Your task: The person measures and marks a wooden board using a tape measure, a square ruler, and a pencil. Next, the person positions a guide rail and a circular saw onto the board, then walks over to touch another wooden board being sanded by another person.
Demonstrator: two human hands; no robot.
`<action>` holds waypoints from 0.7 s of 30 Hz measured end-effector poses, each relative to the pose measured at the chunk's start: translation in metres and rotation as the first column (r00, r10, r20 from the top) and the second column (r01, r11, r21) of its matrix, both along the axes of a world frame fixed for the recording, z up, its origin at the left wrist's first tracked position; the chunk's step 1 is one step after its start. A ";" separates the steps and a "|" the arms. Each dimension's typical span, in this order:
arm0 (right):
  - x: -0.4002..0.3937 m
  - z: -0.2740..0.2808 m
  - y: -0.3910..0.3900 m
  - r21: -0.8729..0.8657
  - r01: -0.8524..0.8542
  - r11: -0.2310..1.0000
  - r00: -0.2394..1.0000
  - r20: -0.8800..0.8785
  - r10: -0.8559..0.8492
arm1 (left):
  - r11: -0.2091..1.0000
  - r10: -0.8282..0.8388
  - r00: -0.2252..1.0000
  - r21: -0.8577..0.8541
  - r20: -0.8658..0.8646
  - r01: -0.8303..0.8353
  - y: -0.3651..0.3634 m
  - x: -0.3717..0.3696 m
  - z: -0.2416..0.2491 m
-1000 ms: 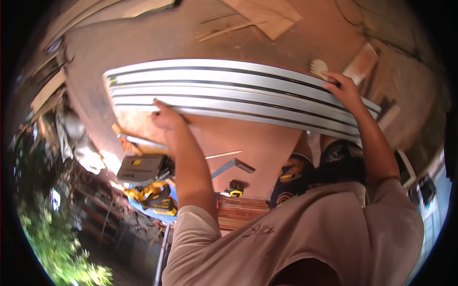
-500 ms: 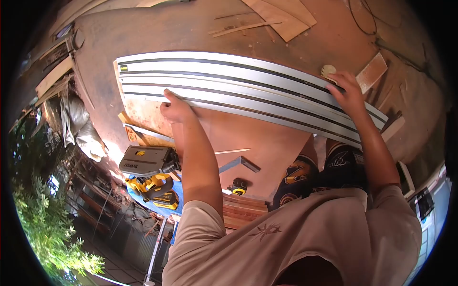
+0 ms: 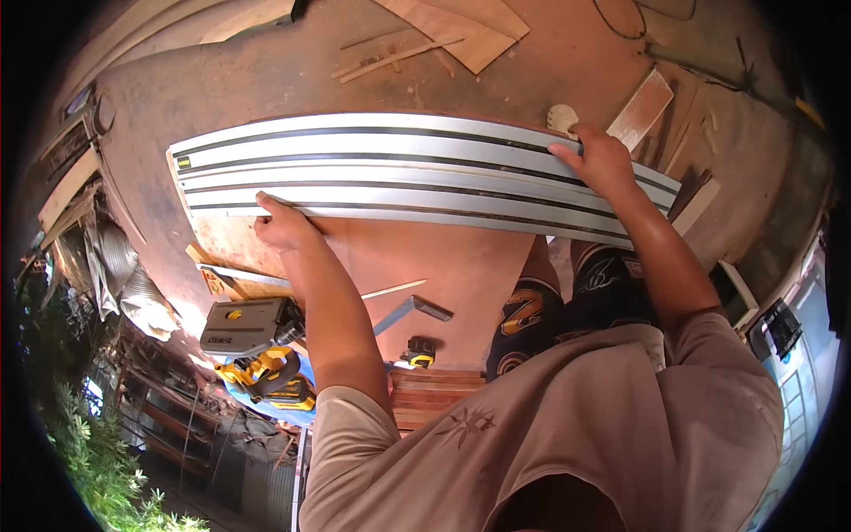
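A long silver guide rail with dark strips lies across a large flat wooden sheet in front of me. My left hand is closed on the rail's near edge toward its left end, thumb on top. Toward the right end, my right hand grips the far edge, thumb over the top face and fingers hidden beyond it. On the sheet's near part are a square, a thin light stick and a yellow-black tape measure. A yellow circular saw with a grey base sits left of my left forearm.
Plywood offcuts and thin strips lie on the floor beyond the rail. A round pale object is just past my right hand, with a pale board farther right. Reddish wooden slats are close to my body. Scrap lumber and leaves fill the left side.
The whole view has turned slightly, so the rail and its surroundings appear shifted left, with the rail more level. Both hands keep their grip on the rail.
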State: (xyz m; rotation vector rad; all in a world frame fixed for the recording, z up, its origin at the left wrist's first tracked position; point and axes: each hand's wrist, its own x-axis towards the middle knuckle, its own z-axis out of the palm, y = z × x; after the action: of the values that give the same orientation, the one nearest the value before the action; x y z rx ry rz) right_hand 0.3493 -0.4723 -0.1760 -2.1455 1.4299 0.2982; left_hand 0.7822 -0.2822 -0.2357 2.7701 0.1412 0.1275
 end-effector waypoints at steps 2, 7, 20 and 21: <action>-0.009 0.002 -0.007 0.147 0.099 0.984 0.970 -0.234 -0.063 | 0.999 0.001 1.000 -0.035 0.018 0.000 0.002 0.000 -0.003; -0.029 -0.007 0.005 0.114 0.104 0.988 0.994 0.032 -0.108 | 0.945 -0.054 0.999 -0.322 0.003 0.052 0.013 0.009 -0.009; -0.013 0.023 -0.033 0.341 0.299 0.891 0.719 0.534 -0.445 | 0.642 -0.343 0.909 -0.766 -0.237 0.042 -0.099 -0.162 0.139; -0.009 0.032 -0.034 0.480 0.310 0.820 0.706 0.462 -0.537 | 0.554 -0.328 0.922 -0.832 -0.205 0.012 -0.122 -0.167 0.164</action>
State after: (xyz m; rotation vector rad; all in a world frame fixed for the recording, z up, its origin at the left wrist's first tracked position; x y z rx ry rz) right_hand 0.3401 -0.5062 -0.1437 -1.3532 1.3178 -0.2477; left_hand 0.6153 -0.4044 -0.0715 1.7975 -0.0024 -0.3923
